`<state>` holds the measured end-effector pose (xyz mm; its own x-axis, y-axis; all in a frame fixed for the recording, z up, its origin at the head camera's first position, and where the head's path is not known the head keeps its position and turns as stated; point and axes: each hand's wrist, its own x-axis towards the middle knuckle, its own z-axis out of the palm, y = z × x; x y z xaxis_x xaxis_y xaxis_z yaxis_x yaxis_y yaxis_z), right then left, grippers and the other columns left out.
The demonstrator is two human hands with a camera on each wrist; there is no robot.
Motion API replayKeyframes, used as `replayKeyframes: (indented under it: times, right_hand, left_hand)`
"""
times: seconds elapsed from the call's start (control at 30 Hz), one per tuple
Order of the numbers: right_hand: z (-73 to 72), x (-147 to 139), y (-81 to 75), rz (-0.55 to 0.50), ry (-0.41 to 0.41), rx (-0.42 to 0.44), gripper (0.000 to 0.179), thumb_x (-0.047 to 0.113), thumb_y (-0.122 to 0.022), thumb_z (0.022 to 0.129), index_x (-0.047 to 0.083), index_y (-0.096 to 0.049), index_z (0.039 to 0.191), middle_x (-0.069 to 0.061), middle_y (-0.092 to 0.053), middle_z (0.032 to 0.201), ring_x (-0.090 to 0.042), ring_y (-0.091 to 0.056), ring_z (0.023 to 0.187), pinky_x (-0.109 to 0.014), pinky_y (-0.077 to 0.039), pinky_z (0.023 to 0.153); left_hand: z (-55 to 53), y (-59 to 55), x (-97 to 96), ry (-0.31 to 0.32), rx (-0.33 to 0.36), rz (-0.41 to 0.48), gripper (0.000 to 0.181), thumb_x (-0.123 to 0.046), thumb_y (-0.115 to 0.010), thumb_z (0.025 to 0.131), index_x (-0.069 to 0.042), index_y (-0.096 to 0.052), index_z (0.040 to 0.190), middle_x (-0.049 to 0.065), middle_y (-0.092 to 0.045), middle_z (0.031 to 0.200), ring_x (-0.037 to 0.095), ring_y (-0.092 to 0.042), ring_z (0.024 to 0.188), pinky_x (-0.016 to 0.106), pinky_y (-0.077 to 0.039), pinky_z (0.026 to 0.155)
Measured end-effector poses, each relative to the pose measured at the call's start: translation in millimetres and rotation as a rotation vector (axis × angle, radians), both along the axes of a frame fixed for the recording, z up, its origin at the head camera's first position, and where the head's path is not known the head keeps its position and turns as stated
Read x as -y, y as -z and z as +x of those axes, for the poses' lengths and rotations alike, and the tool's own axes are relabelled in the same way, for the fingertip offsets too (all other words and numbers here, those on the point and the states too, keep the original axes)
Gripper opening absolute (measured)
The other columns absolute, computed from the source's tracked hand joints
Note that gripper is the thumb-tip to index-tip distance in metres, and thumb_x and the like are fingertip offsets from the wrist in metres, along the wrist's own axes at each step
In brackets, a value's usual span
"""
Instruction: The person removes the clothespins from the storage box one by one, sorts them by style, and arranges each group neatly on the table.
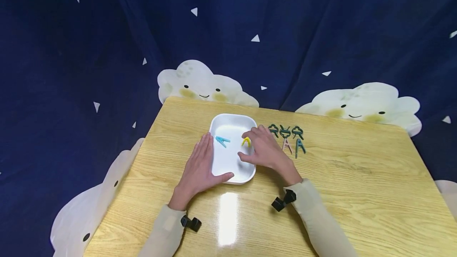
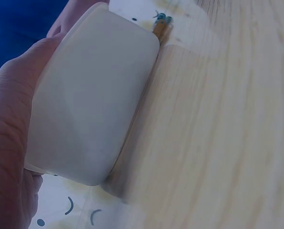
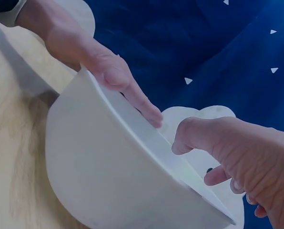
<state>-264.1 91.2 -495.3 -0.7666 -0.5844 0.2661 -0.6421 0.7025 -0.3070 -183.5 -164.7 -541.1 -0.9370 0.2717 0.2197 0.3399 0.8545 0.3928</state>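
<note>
A white plastic tub (image 1: 228,162) sits on the wooden table, with a light blue clothespin (image 1: 222,141) and a yellow clothespin (image 1: 246,141) lying inside. Along the tub's left side rests my left hand (image 1: 200,167), fingers straight against the rim and thumb stretched over the front left corner. My right hand (image 1: 264,148) hovers over the tub's right rim, its thumb and fingers bent and spread apart with nothing between them. The yellow clothespin is right by the right fingertips. In the right wrist view, the tub's wall (image 3: 104,162) hides both clothespins.
To the right of the tub, several dark green clips (image 1: 285,131) lie in a row. Below them are a pink clothespin (image 1: 287,145) and a blue-grey clothespin (image 1: 300,147). A dark blue curtain (image 1: 228,23) with white clouds hangs behind the table (image 1: 357,177).
</note>
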Motion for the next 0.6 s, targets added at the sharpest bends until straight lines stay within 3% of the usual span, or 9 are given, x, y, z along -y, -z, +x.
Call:
replayKeyframes:
  times: [0.27,0.6]
  right_hand:
    - [-2.5,17.4,7.1,0.007,-0.038,0.021,0.06,0.052,-0.076,0.081,0.005,-0.073,0.117,-0.009,-0.07,0.102,-0.023,-0.047,0.089,-0.038,-0.043,0.079]
    - [-5.3,33.7,17.7,0.077,-0.07,0.042,0.065,0.056,-0.075,0.082,0.007,-0.071,0.125,-0.007,-0.068,0.11,-0.025,-0.05,0.098,-0.041,-0.047,0.091]
  left_hand:
    - [-0.6,0.1,0.2,0.004,-0.017,-0.01,0.138,-0.093,-0.054,0.078,0.001,-0.003,0.166,0.016,-0.003,0.175,0.03,-0.006,0.162,0.042,-0.01,0.132]
    - [-0.5,2.6,-0.3,0.006,-0.028,-0.017,0.138,-0.094,-0.051,0.078,0.001,-0.003,0.166,0.014,0.0,0.175,0.033,-0.008,0.162,0.041,-0.009,0.132]
